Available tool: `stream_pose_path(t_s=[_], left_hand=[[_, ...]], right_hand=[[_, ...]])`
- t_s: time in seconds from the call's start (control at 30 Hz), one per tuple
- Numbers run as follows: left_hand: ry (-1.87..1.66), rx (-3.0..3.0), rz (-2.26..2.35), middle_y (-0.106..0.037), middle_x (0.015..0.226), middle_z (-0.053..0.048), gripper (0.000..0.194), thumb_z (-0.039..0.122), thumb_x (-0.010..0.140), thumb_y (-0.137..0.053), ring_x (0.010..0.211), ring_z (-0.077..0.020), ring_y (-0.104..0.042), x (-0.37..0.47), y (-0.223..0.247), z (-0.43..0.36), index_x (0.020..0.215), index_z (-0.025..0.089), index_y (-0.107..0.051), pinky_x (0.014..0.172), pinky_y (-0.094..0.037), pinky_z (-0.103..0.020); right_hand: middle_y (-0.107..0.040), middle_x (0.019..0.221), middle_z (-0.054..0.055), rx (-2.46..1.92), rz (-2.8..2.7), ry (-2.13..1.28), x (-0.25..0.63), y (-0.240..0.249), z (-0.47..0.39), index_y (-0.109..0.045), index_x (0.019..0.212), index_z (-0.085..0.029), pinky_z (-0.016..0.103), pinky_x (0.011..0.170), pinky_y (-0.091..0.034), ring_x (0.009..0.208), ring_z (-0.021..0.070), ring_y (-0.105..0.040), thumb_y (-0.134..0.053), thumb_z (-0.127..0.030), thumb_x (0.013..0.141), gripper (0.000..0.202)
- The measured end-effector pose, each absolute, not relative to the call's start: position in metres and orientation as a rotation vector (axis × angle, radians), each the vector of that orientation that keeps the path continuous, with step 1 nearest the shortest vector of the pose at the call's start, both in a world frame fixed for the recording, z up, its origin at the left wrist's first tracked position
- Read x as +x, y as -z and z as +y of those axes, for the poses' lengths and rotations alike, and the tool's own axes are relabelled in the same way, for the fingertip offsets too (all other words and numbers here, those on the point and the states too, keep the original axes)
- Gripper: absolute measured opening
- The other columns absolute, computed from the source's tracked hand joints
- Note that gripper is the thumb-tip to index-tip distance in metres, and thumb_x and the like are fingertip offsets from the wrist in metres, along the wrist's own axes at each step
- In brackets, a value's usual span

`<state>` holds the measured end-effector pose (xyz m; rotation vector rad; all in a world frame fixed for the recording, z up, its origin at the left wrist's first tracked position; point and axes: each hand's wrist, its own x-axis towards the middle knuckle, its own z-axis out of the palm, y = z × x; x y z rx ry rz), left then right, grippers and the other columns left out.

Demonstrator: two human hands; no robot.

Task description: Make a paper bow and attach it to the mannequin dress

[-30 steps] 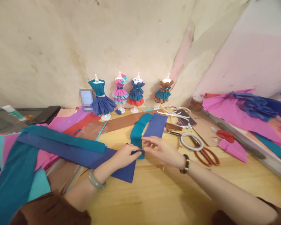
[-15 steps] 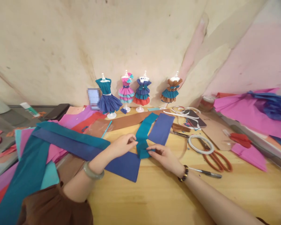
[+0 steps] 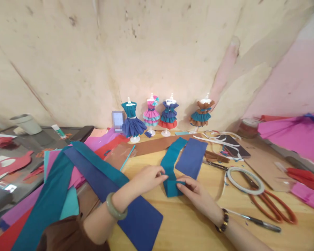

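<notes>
A teal crepe paper strip [image 3: 170,162] lies on the wooden table, its near end folded over. My right hand [image 3: 196,195] pinches that folded end between thumb and fingers. Beside the strip's left edge is my left hand [image 3: 150,179], its fingers loosely bent and its thumb apart from them, with nothing visible between them. Whether its fingertips touch the strip is hard to tell. A short blue paper piece [image 3: 192,157] is just right of the strip. Under my left forearm, a long dark blue strip [image 3: 143,219] and another teal strip [image 3: 99,162] stretch away to the left.
Four-sided clutter includes several small dress forms in paper dresses [image 3: 134,127] along the wall. To the right are a tape roll [image 3: 232,177], orange-handled scissors [image 3: 274,205], a pen [image 3: 264,223] and red-handled scissors [image 3: 303,177]. A glue stick [image 3: 59,131] stands at left.
The camera view has shifted, so the scene sits lower and farther right. My right hand has folded the teal strip's near end further over; my left hand stays beside it.
</notes>
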<state>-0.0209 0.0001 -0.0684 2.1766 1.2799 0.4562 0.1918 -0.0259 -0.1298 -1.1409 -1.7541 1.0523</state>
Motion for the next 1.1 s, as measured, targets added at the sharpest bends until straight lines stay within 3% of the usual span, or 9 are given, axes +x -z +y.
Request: stream_pose_path(t_s=[0.13, 0.3, 0.4, 0.5, 0.73, 1.1], left_hand=[[-0.783, 2.082, 1.169, -0.068, 0.097, -0.006, 0.037, 0.044, 0.080, -0.060, 0.080, -0.0174, -0.060, 0.004, 0.095, -0.008, 0.108, 0.019, -0.067, 0.071, -0.046, -0.026], [-0.770, 1.882, 1.122, -0.070, 0.095, -0.007, 0.031, 0.021, 0.078, -0.058, 0.084, -0.0186, -0.062, 0.010, 0.121, -0.005, 0.107, 0.016, -0.069, 0.076, -0.047, -0.028], [-0.751, 1.832, 1.121, -0.070, 0.093, -0.007, 0.033, 0.018, 0.077, -0.055, 0.078, -0.0177, -0.061, 0.008, 0.126, -0.001, 0.107, 0.015, -0.068, 0.072, -0.047, -0.028], [-0.747, 1.800, 1.128, -0.069, 0.091, -0.006, 0.034, 0.019, 0.076, -0.055, 0.072, -0.0160, -0.059, 0.007, 0.126, 0.000, 0.108, 0.015, -0.067, 0.067, -0.046, -0.026], [-0.733, 1.800, 1.125, -0.067, 0.082, -0.003, 0.035, 0.016, 0.076, -0.054, 0.063, -0.0119, -0.052, 0.008, 0.122, 0.000, 0.107, 0.016, -0.068, 0.058, -0.041, -0.022], [-0.701, 1.845, 1.129, -0.070, 0.095, -0.006, 0.035, 0.020, 0.077, -0.054, 0.078, -0.0161, -0.061, 0.006, 0.122, 0.002, 0.110, 0.016, -0.067, 0.073, -0.048, -0.026]], right_hand=[[-0.070, 0.091, 0.008, -1.112, -1.808, -1.026, 0.190, 0.126, -0.027, -0.070, 0.089, -0.020, 0.033, 0.080, -0.050, 0.087, 0.0219, -0.064, -0.053, -0.038, 0.088, 0.025], [-0.070, 0.098, 0.009, -1.122, -1.874, -0.932, 0.189, 0.130, -0.027, -0.069, 0.097, -0.020, 0.036, 0.087, -0.049, 0.094, 0.0226, -0.064, -0.051, -0.028, 0.089, 0.021], [-0.068, 0.109, 0.010, -1.162, -1.896, -0.879, 0.190, 0.137, -0.027, -0.066, 0.108, -0.020, 0.039, 0.093, -0.047, 0.102, 0.0234, -0.063, -0.051, -0.026, 0.088, 0.026], [-0.067, 0.117, 0.011, -1.198, -1.895, -0.866, 0.191, 0.142, -0.027, -0.063, 0.114, -0.019, 0.042, 0.097, -0.046, 0.108, 0.0245, -0.062, -0.050, -0.027, 0.089, 0.030], [-0.069, 0.116, 0.010, -1.219, -1.933, -0.878, 0.197, 0.135, -0.024, -0.064, 0.115, -0.020, 0.042, 0.093, -0.050, 0.104, 0.0252, -0.064, -0.050, -0.032, 0.088, 0.033], [-0.070, 0.111, 0.008, -1.188, -1.902, -1.028, 0.202, 0.128, -0.020, -0.067, 0.114, -0.022, 0.037, 0.087, -0.053, 0.099, 0.0239, -0.066, -0.052, -0.037, 0.088, 0.033]])
